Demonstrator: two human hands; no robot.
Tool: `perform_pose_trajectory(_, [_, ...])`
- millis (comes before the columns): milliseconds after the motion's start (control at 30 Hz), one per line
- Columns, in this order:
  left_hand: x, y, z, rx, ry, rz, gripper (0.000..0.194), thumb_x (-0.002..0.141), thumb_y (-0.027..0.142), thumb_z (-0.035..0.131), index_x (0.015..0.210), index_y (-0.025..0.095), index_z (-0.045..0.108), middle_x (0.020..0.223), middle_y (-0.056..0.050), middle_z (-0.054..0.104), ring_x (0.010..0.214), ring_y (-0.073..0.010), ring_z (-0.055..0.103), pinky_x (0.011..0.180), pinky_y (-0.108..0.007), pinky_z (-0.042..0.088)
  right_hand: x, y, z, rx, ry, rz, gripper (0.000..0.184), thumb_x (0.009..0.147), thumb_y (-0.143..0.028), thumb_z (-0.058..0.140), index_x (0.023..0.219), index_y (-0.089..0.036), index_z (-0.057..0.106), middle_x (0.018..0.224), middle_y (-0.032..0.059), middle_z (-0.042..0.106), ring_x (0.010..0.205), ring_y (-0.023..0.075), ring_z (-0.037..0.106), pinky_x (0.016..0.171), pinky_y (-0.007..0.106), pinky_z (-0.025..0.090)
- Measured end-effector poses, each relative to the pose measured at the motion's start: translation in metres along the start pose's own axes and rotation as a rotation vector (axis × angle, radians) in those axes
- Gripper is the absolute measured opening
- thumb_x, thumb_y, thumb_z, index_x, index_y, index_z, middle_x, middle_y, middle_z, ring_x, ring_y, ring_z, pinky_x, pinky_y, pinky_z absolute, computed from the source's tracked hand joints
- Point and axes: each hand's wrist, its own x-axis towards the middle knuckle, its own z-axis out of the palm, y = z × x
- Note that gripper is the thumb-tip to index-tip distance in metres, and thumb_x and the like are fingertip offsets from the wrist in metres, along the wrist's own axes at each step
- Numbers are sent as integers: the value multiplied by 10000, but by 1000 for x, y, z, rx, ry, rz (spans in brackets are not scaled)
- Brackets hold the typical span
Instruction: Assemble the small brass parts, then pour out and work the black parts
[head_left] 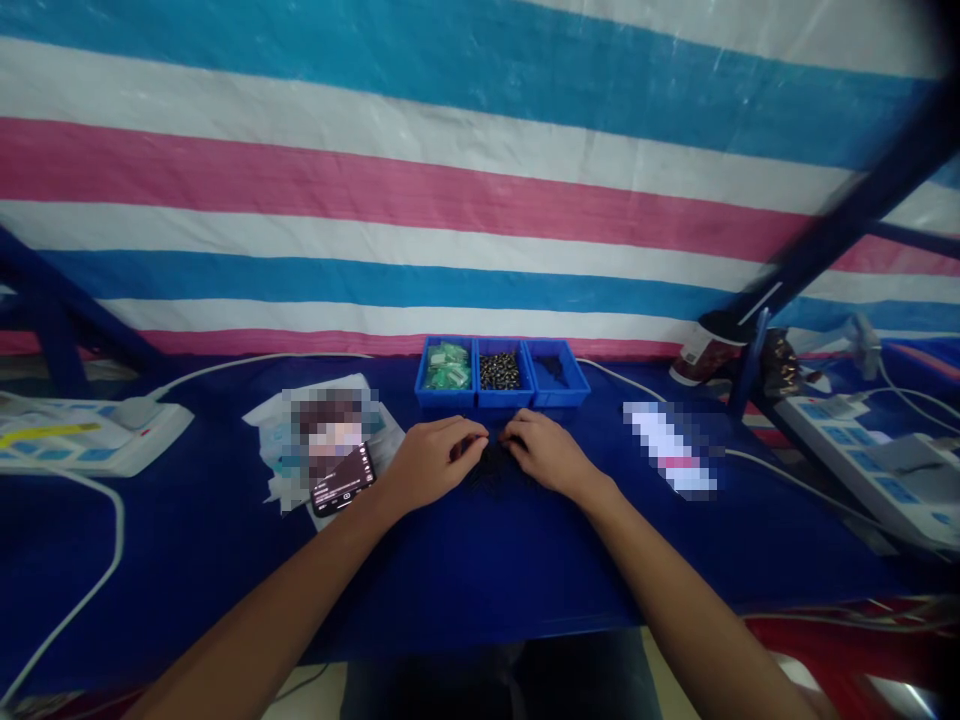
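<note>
Both hands rest on a blue-covered table, fingers curled over a small pile of black parts point(495, 468) between them. My left hand point(431, 460) lies palm down with its fingertips pinched at the pile's left edge. My right hand point(547, 452) sits the same way on the pile's right side. What the fingertips hold is too small to make out. Just behind the hands stand three joined blue bins: one with green parts point(447, 368), one with dark metal parts point(499, 371), and one nearly bare point(556, 371).
A phone point(343, 479) lies on papers left of my left hand. White power strips sit at the far left point(90, 435) and far right point(862, 455), with cables trailing. A cup point(701, 352) and a blue stand are back right. A striped tarp hangs behind.
</note>
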Motion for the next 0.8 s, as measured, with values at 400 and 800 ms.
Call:
perform_pose_trajectory(400, [-1,1,-2,20,-5,48,208,956,294,489,1031,194,656,766,-5,634,624,-113,550,631,-262,458,8,-1,-7,389,110,39,180,884,-168,533,980,-197,683,945,40,706,852,176,623,789,313,446])
perform_pose_trajectory(800, [-1,0,-3,19,24,53,219,960,291,477,1021,195,664,784,-14,651,627,-112,569,633,-261,464,7,-1,-13,465,283,-89,347,977,-177,390,1189,-242,656,1042,71,665,978,188,612,908,373,459])
